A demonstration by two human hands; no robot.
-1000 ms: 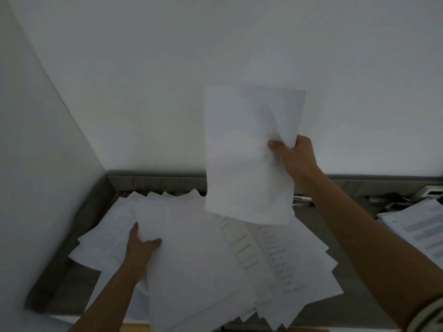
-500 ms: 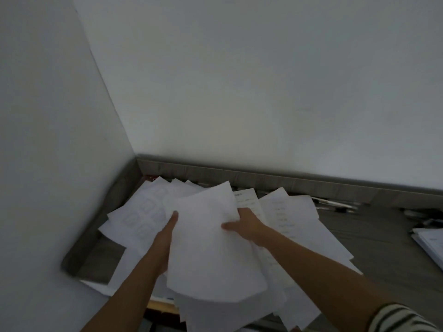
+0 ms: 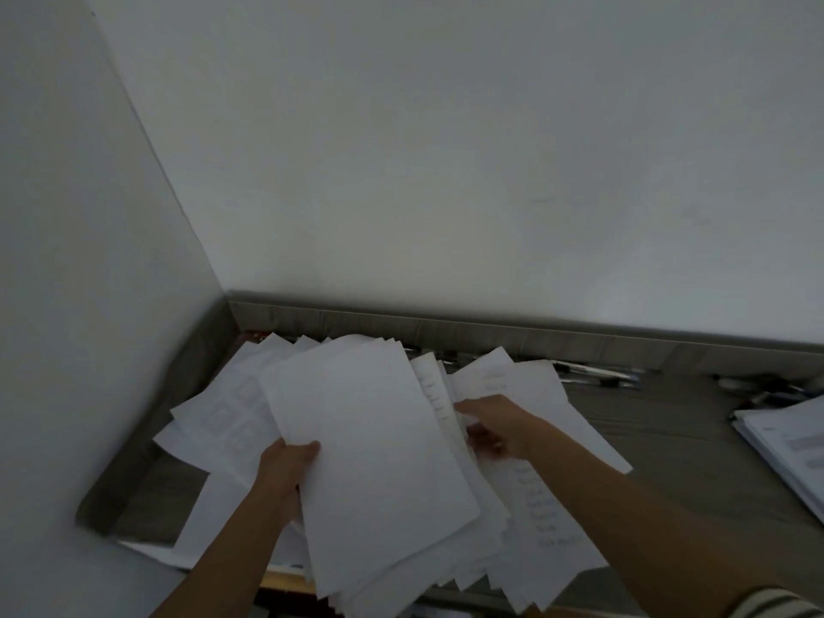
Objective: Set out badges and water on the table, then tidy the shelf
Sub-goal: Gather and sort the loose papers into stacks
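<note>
White sheets of paper are spread in a loose, overlapping pile on a grey wood-grain shelf in a wall corner. The top sheets are pinched at their left edge by the left hand. The right hand is closed on sheets at the right. Faint printed lines are seen, too blurred to be read. Pens are lined along the back edge; another paper stack is seen at far right.

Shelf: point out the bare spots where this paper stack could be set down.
Bare shelf lies between the loose sheets and the printed stack at right. A smaller patch sits in the left corner. Pens crowd the back edge; both hands, left and right, work the fanned papers.
</note>
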